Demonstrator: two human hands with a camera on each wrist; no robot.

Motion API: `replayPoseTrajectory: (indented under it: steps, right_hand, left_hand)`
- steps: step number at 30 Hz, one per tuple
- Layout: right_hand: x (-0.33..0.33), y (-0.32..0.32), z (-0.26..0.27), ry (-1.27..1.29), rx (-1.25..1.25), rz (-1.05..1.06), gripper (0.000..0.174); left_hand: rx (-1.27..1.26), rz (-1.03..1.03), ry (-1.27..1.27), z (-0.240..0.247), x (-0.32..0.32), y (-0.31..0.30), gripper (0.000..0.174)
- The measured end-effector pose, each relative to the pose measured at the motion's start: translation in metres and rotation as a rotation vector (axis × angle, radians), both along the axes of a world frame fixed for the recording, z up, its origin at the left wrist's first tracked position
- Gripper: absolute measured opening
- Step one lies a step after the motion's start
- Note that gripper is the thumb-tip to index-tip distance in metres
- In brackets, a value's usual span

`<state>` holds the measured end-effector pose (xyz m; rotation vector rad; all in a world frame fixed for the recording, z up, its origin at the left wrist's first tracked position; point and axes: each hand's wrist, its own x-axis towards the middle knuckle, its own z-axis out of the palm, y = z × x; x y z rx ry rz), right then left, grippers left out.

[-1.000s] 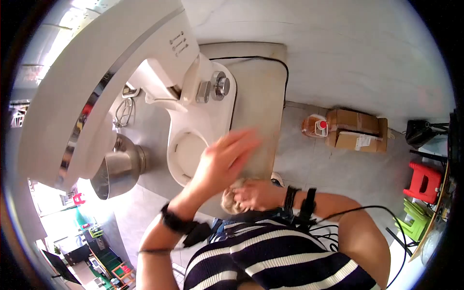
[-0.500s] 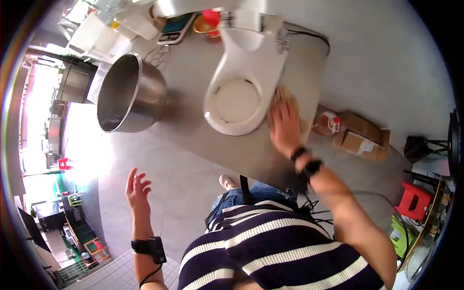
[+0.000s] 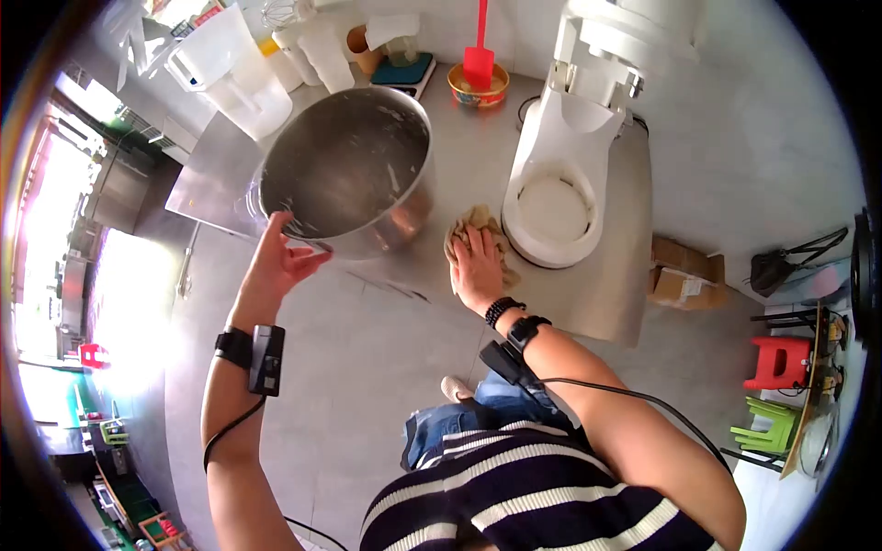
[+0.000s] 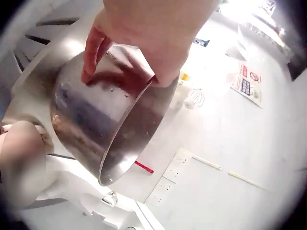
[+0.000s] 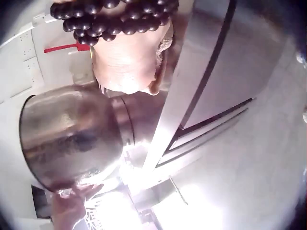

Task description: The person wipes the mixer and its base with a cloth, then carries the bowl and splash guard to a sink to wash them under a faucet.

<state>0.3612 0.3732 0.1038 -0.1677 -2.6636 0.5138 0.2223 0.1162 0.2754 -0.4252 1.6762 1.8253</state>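
A large steel bowl (image 3: 386, 225) stands tilted on the steel table, its mouth toward the upper left in the head view. At its near rim, my left hand (image 3: 271, 266) grips the edge, thumb at the rim and the other fingers along the outer wall, as the left wrist view shows of the hand (image 4: 144, 43) and bowl (image 4: 91, 105). My right hand (image 3: 478, 274) lies flat with spread fingers on a crumpled tan cloth (image 3: 480, 220) on the table, between the bowl and the white stand mixer (image 3: 559, 138).
Behind the bowl are a clear plastic jug (image 3: 230, 73), a scale (image 3: 402, 72) and an orange bowl (image 3: 496, 89) with a red spatula (image 3: 479, 64). The table's front edge (image 3: 606, 338) runs near my body. Cardboard boxes (image 3: 684, 275) sit on the floor at the right.
My left hand has come up from beside the table to the bowl's rim. My right hand and the cloth have moved from the mixer's right side to its left. The view has shifted left.
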Motion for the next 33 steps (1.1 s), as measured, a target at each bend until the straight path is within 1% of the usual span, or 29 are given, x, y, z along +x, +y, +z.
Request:
replayPoseTrajectory:
  steps: [2,3,4,5,6,7,8,9,10,11,12,13,14,15,17,18,19,20,21,22,24,25,26,28,29,31,32,33]
  right_hand:
    - [-0.031,-0.001,-0.003,-0.042,0.034,-0.041,0.041]
    - [-0.051,0.003,-0.010,-0.008,0.081,-0.117,0.042]
    - [-0.075,0.014,-0.012,-0.023,0.139,-0.163,0.041]
    - [-0.100,0.028,-0.010,-0.034,0.195,-0.207,0.040]
    - [-0.122,0.048,-0.003,-0.217,0.455,-0.154,0.051]
    - [-0.142,0.059,-0.006,-0.084,0.160,-0.362,0.047]
    - [-0.169,0.080,-0.022,-0.083,0.068,-0.461,0.042]
    - [-0.189,0.087,-0.019,-0.060,0.030,-0.572,0.039]
    - [-0.204,0.082,0.000,-0.184,-0.062,-0.641,0.039]
    - [-0.224,0.080,-0.004,-0.156,-0.042,-0.577,0.038]
    - [-0.242,0.078,-0.009,-0.131,-0.025,-0.514,0.037]
    - [-0.264,0.075,-0.014,-0.063,-0.002,-0.426,0.036]
    - [-0.286,0.070,-0.024,0.004,0.019,-0.336,0.035]
    - [-0.301,0.062,-0.033,0.065,0.039,-0.248,0.034]
    - [-0.312,0.054,-0.036,0.104,0.008,-0.079,0.030]
    - [-0.315,0.051,-0.032,0.125,-0.007,0.010,0.028]
    - [-0.309,0.048,-0.031,0.203,0.000,0.041,0.027]
    - [-0.296,0.044,-0.033,0.177,0.021,0.099,0.027]
    - [-0.276,0.028,-0.022,0.106,-0.024,0.155,0.028]
    - [-0.254,0.007,-0.012,0.031,-0.068,0.209,0.028]
    - [-0.231,-0.044,-0.001,0.093,-0.094,0.370,0.028]
    - [-0.223,-0.070,-0.002,0.112,-0.109,0.446,0.031]
    - [-0.215,-0.094,-0.004,0.137,-0.127,0.518,0.034]
    - [-0.182,-0.131,-0.005,0.143,-0.138,0.653,0.032]
    - [-0.168,-0.138,-0.002,0.134,-0.116,0.706,0.031]
    - [-0.142,-0.143,0.004,0.104,-0.075,0.807,0.029]
    - [-0.137,-0.136,-0.001,0.081,-0.116,0.764,0.027]
    - [-0.135,-0.121,-0.010,0.061,-0.159,0.716,0.024]
  left_hand:
    - [0.087,-0.081,-0.090,-0.002,-0.011,0.007,0.043]
    - [0.115,-0.030,-0.088,0.006,-0.001,0.016,0.018]
    - [0.214,-0.014,0.019,-0.003,0.007,0.009,0.012]
    - [0.310,0.004,0.132,-0.015,0.017,-0.005,0.011]
    - [0.315,0.060,0.098,-0.019,0.027,-0.022,0.010]
    - [0.279,0.146,0.096,-0.014,0.045,-0.037,0.008]
    - [0.243,0.231,0.093,-0.003,0.068,-0.051,0.009]
    - [0.326,0.200,0.127,0.002,0.091,-0.082,0.021]
    - [0.285,0.297,0.182,0.016,0.117,-0.093,0.031]
    - [0.213,0.500,0.113,0.022,0.145,-0.117,0.026]
    - [0.167,0.483,0.159,0.027,0.173,-0.141,0.036]
    - [0.238,0.575,0.134,0.031,0.203,-0.159,0.037]
    - [0.169,0.693,0.140,0.026,0.225,-0.172,0.039]
    - [0.125,0.855,0.092,0.011,0.261,-0.204,0.042]
    - [0.007,1.071,-0.050,0.015,0.296,-0.201,0.052]
    - [0.001,1.108,-0.037,0.016,0.304,-0.194,0.042]
    - [-0.110,1.051,0.033,0.013,0.313,-0.191,0.040]
    - [-0.215,0.984,0.103,0.004,0.322,-0.191,0.037]
    - [-0.603,0.727,0.222,-0.005,0.329,-0.189,0.036]
    - [-0.301,0.882,0.176,-0.010,0.331,-0.195,0.037]
    - [0.326,1.153,0.070,-0.011,0.326,-0.193,0.038]
    - [-0.417,0.729,0.153,-0.028,0.339,-0.198,0.050]
    - [-0.250,0.806,0.146,-0.031,0.328,-0.197,0.048]
    - [0.093,0.939,0.130,-0.033,0.291,-0.194,0.045]
    - [0.106,0.977,0.061,-0.042,0.285,-0.201,0.049]
    - [0.141,1.004,0.054,-0.029,0.249,-0.176,0.047]
    - [0.157,1.019,0.051,-0.024,0.237,-0.168,0.045]
    - [0.205,0.949,0.041,-0.033,0.233,-0.181,0.045]
